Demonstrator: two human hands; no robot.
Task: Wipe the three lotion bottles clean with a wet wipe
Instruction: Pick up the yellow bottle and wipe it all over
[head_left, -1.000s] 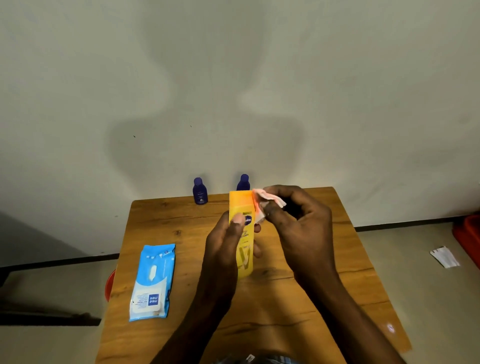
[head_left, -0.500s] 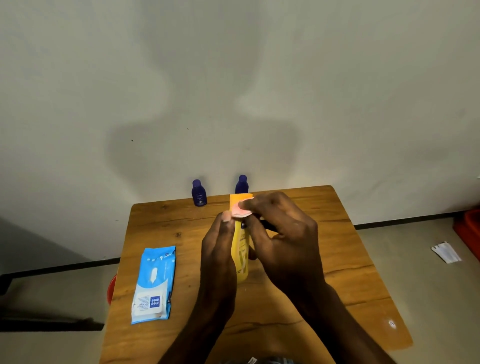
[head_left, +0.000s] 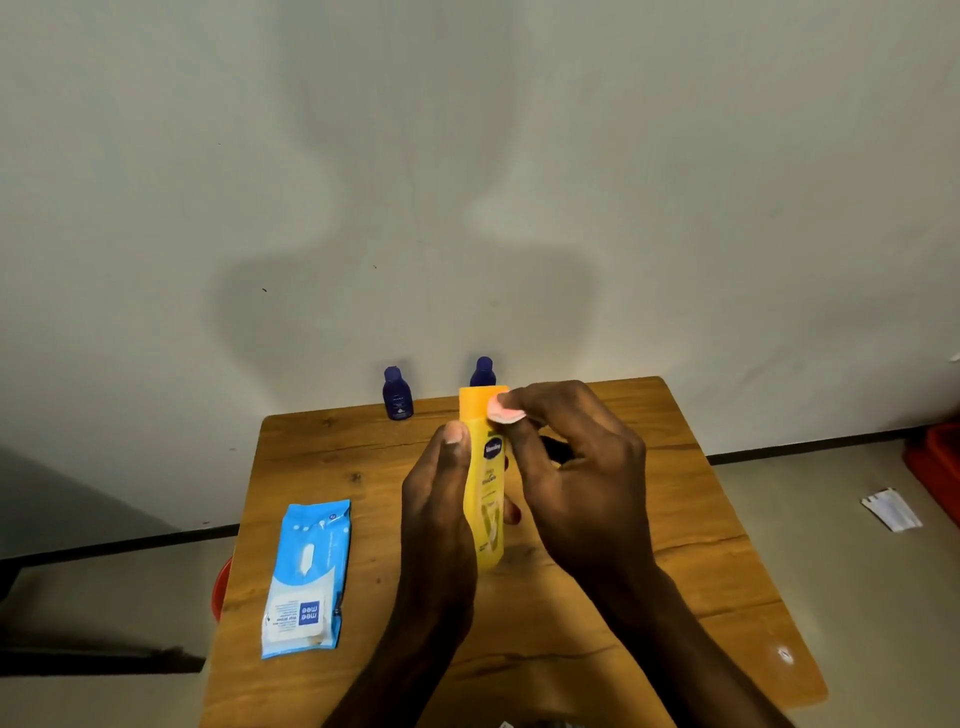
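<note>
A tall yellow lotion bottle (head_left: 487, 488) with an orange cap is held upright above the wooden table (head_left: 675, 519). My left hand (head_left: 441, 499) grips its left side, thumb up near the cap. My right hand (head_left: 566, 467) pinches a small wet wipe (head_left: 505, 414) and presses it against the bottle just below the cap. Two small dark blue bottles stand at the table's far edge by the wall, one (head_left: 397, 393) at the left and one (head_left: 483, 372) partly hidden behind the yellow bottle.
A blue pack of wet wipes (head_left: 306, 574) lies flat on the table's left side. A red object (head_left: 222, 587) peeks out under the left edge. On the floor at right lie a white paper scrap (head_left: 891, 509) and a red item (head_left: 935, 462).
My right hand has carried the wipe from the bottle's right edge onto its front near the cap. The bottle has turned slightly; the label faces me again.
</note>
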